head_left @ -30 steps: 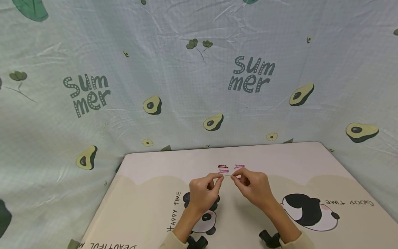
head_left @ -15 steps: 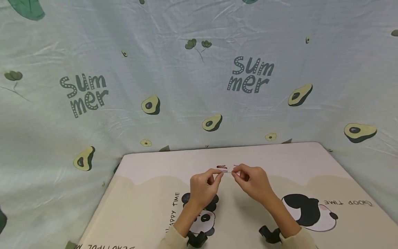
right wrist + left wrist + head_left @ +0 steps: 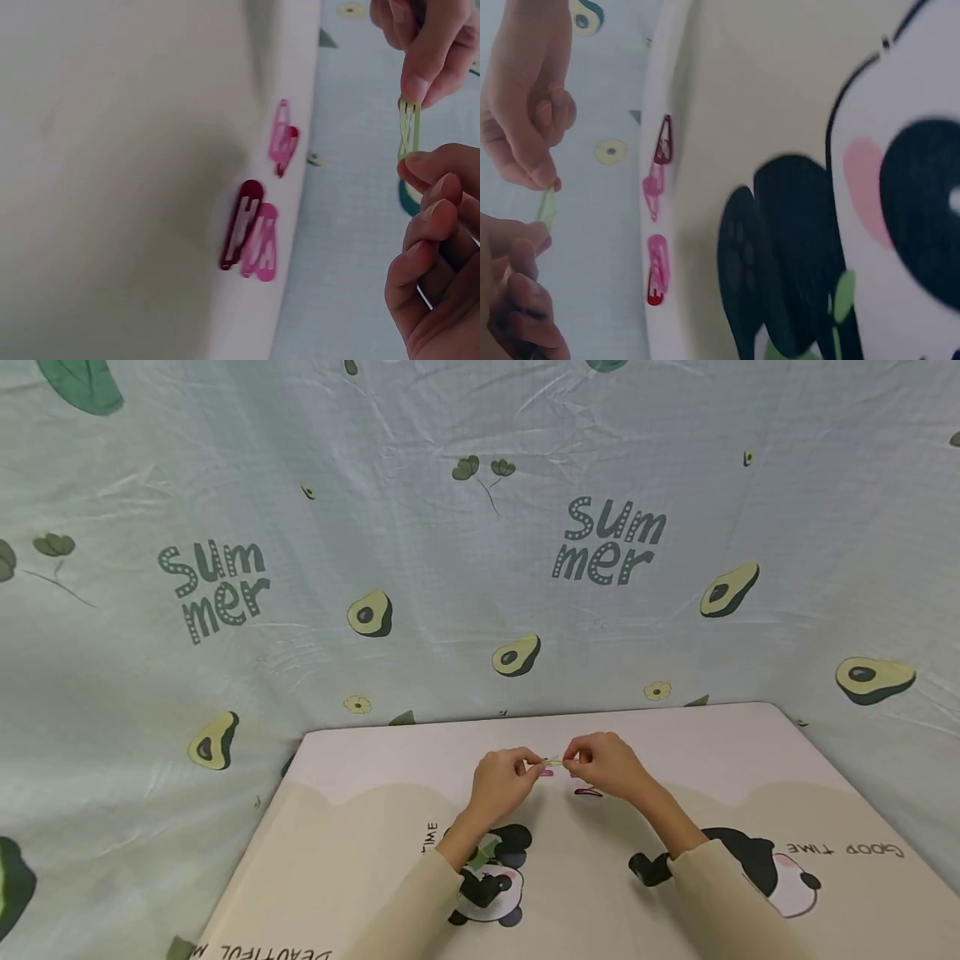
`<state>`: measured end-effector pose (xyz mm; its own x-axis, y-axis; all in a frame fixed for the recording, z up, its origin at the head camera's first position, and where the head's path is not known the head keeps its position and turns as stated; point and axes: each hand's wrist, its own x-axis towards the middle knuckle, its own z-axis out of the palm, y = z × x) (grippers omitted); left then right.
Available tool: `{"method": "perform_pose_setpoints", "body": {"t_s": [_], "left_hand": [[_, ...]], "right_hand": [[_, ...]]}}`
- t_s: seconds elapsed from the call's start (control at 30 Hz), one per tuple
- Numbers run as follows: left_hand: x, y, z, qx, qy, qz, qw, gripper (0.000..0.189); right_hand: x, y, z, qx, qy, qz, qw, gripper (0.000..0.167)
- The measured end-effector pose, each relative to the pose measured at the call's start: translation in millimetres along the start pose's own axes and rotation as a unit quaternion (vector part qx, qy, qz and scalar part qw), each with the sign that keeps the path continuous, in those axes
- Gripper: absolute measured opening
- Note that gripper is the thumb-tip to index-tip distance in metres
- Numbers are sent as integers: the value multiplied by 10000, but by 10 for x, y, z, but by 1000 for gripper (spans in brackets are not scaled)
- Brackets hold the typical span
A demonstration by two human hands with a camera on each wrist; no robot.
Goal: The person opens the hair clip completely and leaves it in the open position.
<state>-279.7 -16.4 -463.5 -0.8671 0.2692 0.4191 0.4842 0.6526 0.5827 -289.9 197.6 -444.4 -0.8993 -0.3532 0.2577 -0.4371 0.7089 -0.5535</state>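
Note:
A light green snap hair clip (image 3: 409, 135) is stretched between both hands above the table's far part. My left hand (image 3: 506, 781) pinches one end between thumb and index finger. At the other end, the thumb and index finger of my right hand (image 3: 607, 764) pinch it. Narrow strips of the clip show apart in the right wrist view. Below the hands lie a dark red hair clip (image 3: 241, 225) and a pink hair clip (image 3: 268, 251), side by side. Another pink clip (image 3: 280, 127) overlaps a red clip (image 3: 291, 146) farther along.
The table (image 3: 360, 860) wears a pale cover printed with pandas and lettering. Behind it hangs a sheet (image 3: 420, 543) with avocado prints. Black wrist-worn devices, one (image 3: 649, 868) by the right forearm, sit close over the tabletop.
Both hands have moved away from the body toward the table's far edge, still pinching the clip. Its separate strips now show, and a dark red clip has come into sight below the right hand.

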Motion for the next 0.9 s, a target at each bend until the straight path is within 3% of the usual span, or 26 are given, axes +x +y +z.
{"method": "perform_pose_setpoints", "body": {"t_s": [0.2, 0.37, 0.6, 0.9], "left_hand": [[58, -125, 80, 456, -755, -417, 9952, 9], [47, -200, 139, 749, -1220, -444, 9887, 9], [1, -255, 178, 945, -1328, -439, 9856, 10], [34, -268, 167, 935, -1513, -409, 9832, 10]], "right_hand": [[77, 126, 164, -527, -545, 183, 9970, 4], [67, 190, 299, -843, -771, 191, 9933, 4], [51, 212, 430, -1140, -818, 149, 9900, 9], [64, 161, 438, -1411, -746, 217, 9869, 9]]}}
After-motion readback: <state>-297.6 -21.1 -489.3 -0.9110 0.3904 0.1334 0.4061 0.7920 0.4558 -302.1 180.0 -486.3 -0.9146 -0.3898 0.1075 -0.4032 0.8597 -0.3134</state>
